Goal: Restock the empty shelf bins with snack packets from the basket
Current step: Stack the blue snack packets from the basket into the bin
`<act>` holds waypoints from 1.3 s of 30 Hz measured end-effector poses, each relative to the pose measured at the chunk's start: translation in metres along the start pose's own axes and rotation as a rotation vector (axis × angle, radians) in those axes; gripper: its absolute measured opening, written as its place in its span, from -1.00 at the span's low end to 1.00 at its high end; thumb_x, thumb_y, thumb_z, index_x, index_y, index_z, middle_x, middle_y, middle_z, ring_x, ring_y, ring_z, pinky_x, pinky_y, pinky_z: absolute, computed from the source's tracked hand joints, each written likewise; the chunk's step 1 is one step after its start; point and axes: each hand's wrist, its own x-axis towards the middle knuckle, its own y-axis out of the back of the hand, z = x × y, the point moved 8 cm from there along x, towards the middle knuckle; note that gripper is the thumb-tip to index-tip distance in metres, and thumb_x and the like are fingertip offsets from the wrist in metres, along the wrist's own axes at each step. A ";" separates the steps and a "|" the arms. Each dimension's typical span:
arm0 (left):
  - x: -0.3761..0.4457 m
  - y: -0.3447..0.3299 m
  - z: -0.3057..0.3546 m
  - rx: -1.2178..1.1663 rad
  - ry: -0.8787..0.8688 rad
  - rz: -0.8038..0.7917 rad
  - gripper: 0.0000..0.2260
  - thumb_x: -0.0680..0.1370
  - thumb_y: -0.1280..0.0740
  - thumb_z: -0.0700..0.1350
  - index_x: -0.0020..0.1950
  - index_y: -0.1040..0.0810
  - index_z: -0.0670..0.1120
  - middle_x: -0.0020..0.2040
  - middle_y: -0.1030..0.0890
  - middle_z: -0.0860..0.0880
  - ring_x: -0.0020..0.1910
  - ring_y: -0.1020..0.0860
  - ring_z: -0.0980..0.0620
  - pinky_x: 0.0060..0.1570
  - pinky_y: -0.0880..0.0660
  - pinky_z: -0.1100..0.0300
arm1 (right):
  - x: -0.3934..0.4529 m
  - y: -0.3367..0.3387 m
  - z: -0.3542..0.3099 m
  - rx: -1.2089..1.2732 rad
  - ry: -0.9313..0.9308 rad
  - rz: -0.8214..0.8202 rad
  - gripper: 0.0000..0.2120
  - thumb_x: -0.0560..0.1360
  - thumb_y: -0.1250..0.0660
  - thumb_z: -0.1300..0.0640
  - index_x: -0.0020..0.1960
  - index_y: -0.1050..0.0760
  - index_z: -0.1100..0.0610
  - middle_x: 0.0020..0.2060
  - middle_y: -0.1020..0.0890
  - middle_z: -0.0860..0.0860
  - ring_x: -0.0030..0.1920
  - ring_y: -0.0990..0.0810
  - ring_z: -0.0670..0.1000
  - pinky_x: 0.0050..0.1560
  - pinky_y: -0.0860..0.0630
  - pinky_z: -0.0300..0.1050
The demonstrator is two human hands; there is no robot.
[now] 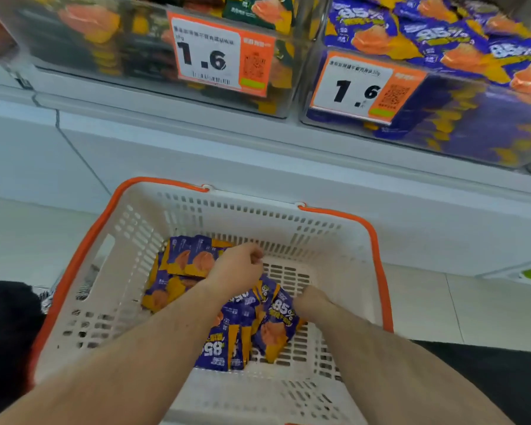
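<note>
Both hands reach down into the white basket (pixel 141 228) to gather purple snack packets (pixel 276 320) piled along its left and middle floor; the left hand (pixel 236 271) looks curled, the right hand (pixel 311 300) seems to pinch one, probably for the purple bin (pixel 442 118) above.

Both forearms extended, left hand (pixel 236 271) and right hand (pixel 311 302) fingers curled.

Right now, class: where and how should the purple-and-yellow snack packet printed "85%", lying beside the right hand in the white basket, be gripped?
Pinch the purple-and-yellow "85%" snack packet by its upper edge, coming from above. It lies tilted atop the pile in the white plastic basket, so that edge looks raised and free; the right hand is already beside it.
</note>
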 end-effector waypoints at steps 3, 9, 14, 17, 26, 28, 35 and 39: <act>0.006 -0.009 -0.006 0.001 0.032 -0.028 -0.74 0.61 -0.21 -0.12 0.28 -0.48 0.04 0.12 -0.54 0.08 -0.01 -0.54 0.08 -0.09 -0.52 0.17 | 0.009 -0.012 0.005 -0.043 -0.033 -0.020 -0.88 0.56 -0.19 0.19 -0.10 -0.42 0.23 0.02 -0.58 0.17 0.01 -0.57 0.10 -0.15 -0.43 -0.12; 0.010 -0.016 -0.015 0.013 0.076 -0.048 -0.75 0.59 -0.23 -0.12 0.25 -0.50 0.04 0.02 -0.53 0.12 0.02 -0.53 0.07 0.00 -0.54 0.11 | 0.013 -0.015 0.002 -0.080 -0.023 0.077 -0.90 0.51 -0.29 0.19 -0.04 -0.46 0.22 0.05 -0.59 0.18 0.13 -0.58 0.17 -0.16 -0.41 -0.15; 0.008 -0.017 -0.018 -0.012 0.097 -0.067 -0.75 0.59 -0.22 -0.13 0.26 -0.49 0.03 0.06 -0.53 0.09 -0.01 -0.55 0.07 -0.03 -0.55 0.12 | 0.002 -0.013 -0.001 -0.080 -0.046 -0.024 -0.78 0.61 -0.14 0.27 0.15 -0.53 0.24 0.18 -0.58 0.11 0.18 -0.54 0.10 -0.02 -0.45 -0.16; 0.004 -0.016 -0.016 -0.037 0.110 -0.083 -0.76 0.60 -0.21 -0.12 0.26 -0.48 0.01 0.09 -0.53 0.06 -0.08 -0.58 0.05 -0.11 -0.58 0.10 | -0.009 0.007 -0.003 -0.248 0.002 -0.033 -0.71 0.63 -0.09 0.31 0.24 -0.52 0.24 0.22 -0.57 0.13 0.23 -0.53 0.16 0.09 -0.47 -0.04; -0.018 -0.006 0.023 -0.189 0.067 -0.157 -0.58 0.57 -0.34 -0.01 0.40 -0.37 -0.07 0.25 -0.50 -0.02 0.14 -0.49 0.02 0.11 -0.45 0.13 | -0.080 0.125 -0.049 0.042 0.196 0.165 -0.69 0.53 -0.16 0.35 0.21 -0.55 0.26 0.08 -0.60 0.13 -0.10 -0.54 0.02 -0.22 -0.43 -0.18; -0.024 0.006 0.039 -0.331 0.023 -0.151 -0.62 0.55 -0.38 -0.01 0.32 -0.41 -0.05 0.18 -0.53 0.00 0.10 -0.53 0.03 0.00 -0.45 0.16 | -0.107 0.150 -0.065 0.181 0.275 0.196 -0.71 0.54 -0.18 0.35 0.19 -0.55 0.20 -0.13 -0.57 0.04 -0.30 -0.46 -0.08 -0.42 -0.33 -0.26; -0.053 0.078 0.103 -0.705 -0.203 0.113 -0.81 0.52 -0.38 -0.34 -0.09 -0.61 -0.04 -0.10 -0.69 0.00 -0.16 -0.62 0.08 -0.26 -0.51 0.33 | -0.179 0.221 -0.094 0.562 0.504 0.385 -0.87 0.55 -0.28 0.30 -0.05 -0.51 0.08 -0.16 -0.60 0.10 -0.29 -0.54 0.01 -0.35 -0.41 -0.20; -0.066 0.114 0.134 -0.804 -0.298 0.223 -0.79 0.52 -0.36 -0.35 -0.10 -0.61 -0.04 -0.08 -0.68 -0.17 -0.17 -0.62 -0.08 -0.16 -0.56 0.07 | -0.222 0.250 -0.079 0.763 0.593 0.687 -0.72 0.50 -0.37 0.22 0.05 -0.34 -0.05 -0.13 -0.56 -0.04 -0.15 -0.57 0.04 -0.09 -0.50 0.02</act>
